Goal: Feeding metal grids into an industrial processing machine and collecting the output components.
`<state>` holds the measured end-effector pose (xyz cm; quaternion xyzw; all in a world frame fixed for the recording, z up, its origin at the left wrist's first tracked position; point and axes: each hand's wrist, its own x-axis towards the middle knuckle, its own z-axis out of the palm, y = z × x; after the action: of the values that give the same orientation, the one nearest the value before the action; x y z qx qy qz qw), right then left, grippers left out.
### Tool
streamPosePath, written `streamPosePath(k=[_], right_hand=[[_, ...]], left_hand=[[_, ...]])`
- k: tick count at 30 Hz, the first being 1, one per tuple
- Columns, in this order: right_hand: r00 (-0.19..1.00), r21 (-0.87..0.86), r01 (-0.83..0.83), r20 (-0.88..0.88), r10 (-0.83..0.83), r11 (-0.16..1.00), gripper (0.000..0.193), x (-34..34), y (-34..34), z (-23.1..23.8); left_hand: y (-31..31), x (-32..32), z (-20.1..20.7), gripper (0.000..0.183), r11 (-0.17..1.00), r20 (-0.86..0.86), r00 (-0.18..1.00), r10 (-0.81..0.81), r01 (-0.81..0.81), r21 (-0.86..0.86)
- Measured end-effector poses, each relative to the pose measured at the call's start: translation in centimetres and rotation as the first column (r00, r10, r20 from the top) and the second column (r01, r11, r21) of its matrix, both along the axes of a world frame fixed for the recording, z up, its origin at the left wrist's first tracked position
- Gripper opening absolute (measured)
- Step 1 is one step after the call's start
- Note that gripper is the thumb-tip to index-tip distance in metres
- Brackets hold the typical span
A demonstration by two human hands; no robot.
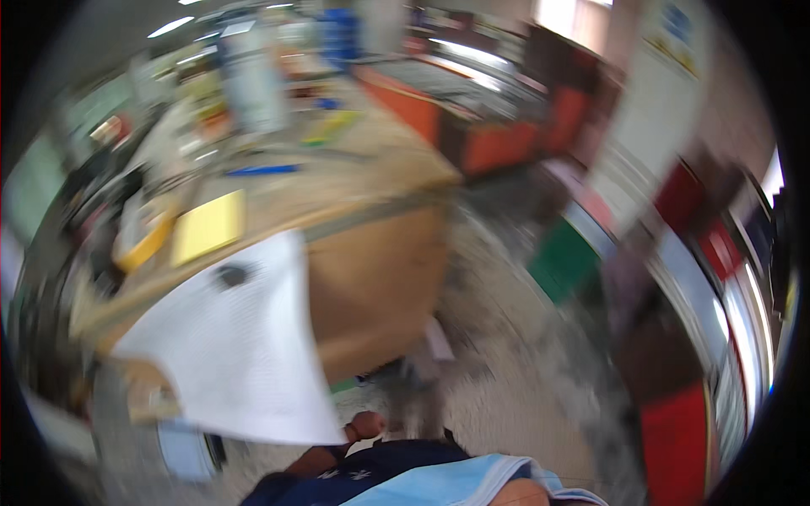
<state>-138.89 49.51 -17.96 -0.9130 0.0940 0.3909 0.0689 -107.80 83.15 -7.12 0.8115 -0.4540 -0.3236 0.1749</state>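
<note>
My left hand (365, 425) is low in the view, close to my body, with the forearm coming in from the lower left. Its fingers look curled in, but blur hides whether anything is in them. Just left of the wrist is the lower corner of a large white sheet of paper (253, 363). That sheet drapes over the near edge of a brown-covered table (380, 278), and a dark small object or mark (234, 274) shows on its upper part. My right hand is out of view.
On the table are a yellow pad (209, 226), a blue pen (263, 169), a roll of tape (145, 240) and a pale blue cylinder (253, 80). Orange-sided units (498, 148) stand beyond. Panels, one green (564, 261), one red (675, 443), lean along the right.
</note>
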Motion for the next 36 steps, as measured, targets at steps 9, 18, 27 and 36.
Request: streamPosePath(k=[9, 18, 27, 36], right_hand=[[0.558, 0.360, 0.734, 0.163, -0.813, 0.576, 0.027, 4.0, -1.5, 4.1], [0.957, 0.105, 0.286, 0.019, -0.289, 0.952, 0.024, 1.3, -15.0, -3.8], [0.604, 0.024, 0.793, 0.095, -0.791, 0.609, 0.019, -9.2, -27.0, -3.8], [0.348, -0.093, 0.937, 0.135, -0.928, 0.337, 0.014, -15.7, -22.1, -1.0]], left_hand=[[-2.9, 1.6, -1.6, 0.015, 0.996, -0.043, 0.996, 0.074, -0.076, -0.044], [-16.5, 0.6, -2.1, 0.017, 0.996, 0.078, 0.993, 0.087, -0.088, 0.009], [-35.5, -3.2, -2.8, 0.023, 0.946, 0.044, 0.945, -0.325, 0.325, 0.015], [-46.7, -2.6, -3.6, 0.030, 0.788, -0.076, 0.802, -0.593, 0.597, 0.153]])
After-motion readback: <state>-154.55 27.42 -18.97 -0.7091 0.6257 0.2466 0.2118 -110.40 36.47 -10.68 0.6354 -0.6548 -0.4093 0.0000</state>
